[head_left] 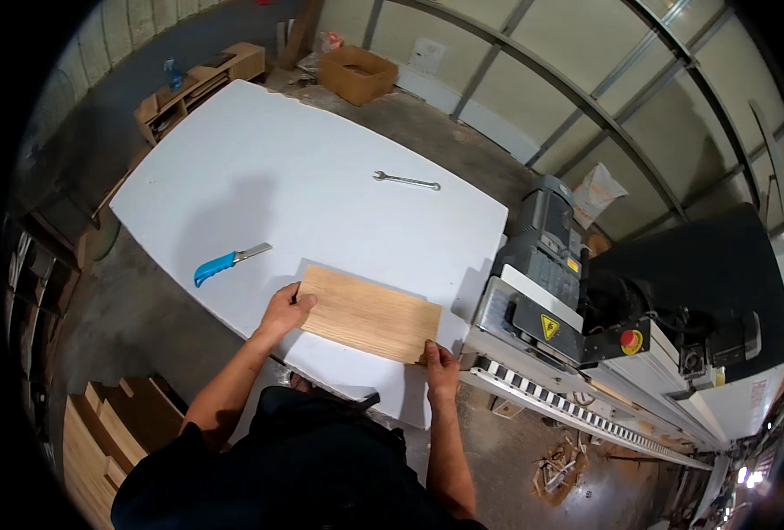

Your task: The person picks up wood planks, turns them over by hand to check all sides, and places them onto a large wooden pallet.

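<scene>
A rectangular wooden board (370,314) with light grain is held between my two hands over the near edge of the white table (321,168). My left hand (288,311) grips its left end, thumb on top and fingers underneath. At the lower right corner, my right hand (441,364) pinches the board. To the left of the board lies a utility knife (231,261) with a blue handle and its blade out. A metal wrench (407,181) rests farther back on the table.
On the right stands a machine with a grey motor (546,238), a red stop button (630,341) and a toothed conveyor track (577,408). Cut wooden boards (109,433) are stacked at lower left. A cardboard box (357,74) and a wooden cabinet (202,81) sit beyond the table.
</scene>
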A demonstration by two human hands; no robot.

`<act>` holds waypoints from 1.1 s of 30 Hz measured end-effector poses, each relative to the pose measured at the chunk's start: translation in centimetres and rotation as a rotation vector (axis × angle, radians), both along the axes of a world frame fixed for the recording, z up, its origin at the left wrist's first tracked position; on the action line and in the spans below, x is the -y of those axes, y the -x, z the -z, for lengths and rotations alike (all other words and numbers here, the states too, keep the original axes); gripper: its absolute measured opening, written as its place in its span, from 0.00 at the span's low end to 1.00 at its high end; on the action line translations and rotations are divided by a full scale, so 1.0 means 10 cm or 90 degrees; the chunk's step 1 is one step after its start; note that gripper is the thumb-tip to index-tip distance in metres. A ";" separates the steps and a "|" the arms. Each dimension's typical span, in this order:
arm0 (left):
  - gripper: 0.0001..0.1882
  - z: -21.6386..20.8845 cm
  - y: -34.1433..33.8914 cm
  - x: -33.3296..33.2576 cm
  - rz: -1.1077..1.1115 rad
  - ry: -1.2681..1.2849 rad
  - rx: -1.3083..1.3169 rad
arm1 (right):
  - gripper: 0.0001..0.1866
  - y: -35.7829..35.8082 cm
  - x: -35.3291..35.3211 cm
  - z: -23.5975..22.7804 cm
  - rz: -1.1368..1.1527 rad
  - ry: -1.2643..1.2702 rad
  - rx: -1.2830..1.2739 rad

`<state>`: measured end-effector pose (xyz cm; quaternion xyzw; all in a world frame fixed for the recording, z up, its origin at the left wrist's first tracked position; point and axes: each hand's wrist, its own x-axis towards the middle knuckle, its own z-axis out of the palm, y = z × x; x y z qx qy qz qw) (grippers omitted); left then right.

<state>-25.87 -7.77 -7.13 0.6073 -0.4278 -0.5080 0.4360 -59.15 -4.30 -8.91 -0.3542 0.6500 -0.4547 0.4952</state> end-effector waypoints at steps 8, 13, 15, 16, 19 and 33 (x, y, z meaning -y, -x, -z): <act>0.17 -0.12 0.06 0.01 0.006 -0.007 -0.028 | 0.22 0.00 0.03 0.06 0.010 0.016 -0.037; 0.17 -0.12 0.04 0.01 0.006 -0.018 -0.037 | 0.22 0.02 0.05 0.19 0.009 0.012 -0.076; 0.18 -0.09 0.04 0.02 0.012 -0.014 -0.039 | 0.22 0.02 0.03 0.18 0.017 0.011 -0.069; 0.18 -0.07 0.01 0.02 0.013 -0.010 -0.042 | 0.22 -0.01 0.03 0.13 0.021 0.012 -0.061; 0.18 -0.08 0.03 -0.02 0.005 -0.003 -0.043 | 0.22 -0.04 0.03 0.07 0.034 -0.016 -0.009; 0.18 -0.07 -0.07 -0.09 0.003 -0.007 -0.059 | 0.14 0.08 0.17 0.11 0.139 0.061 0.185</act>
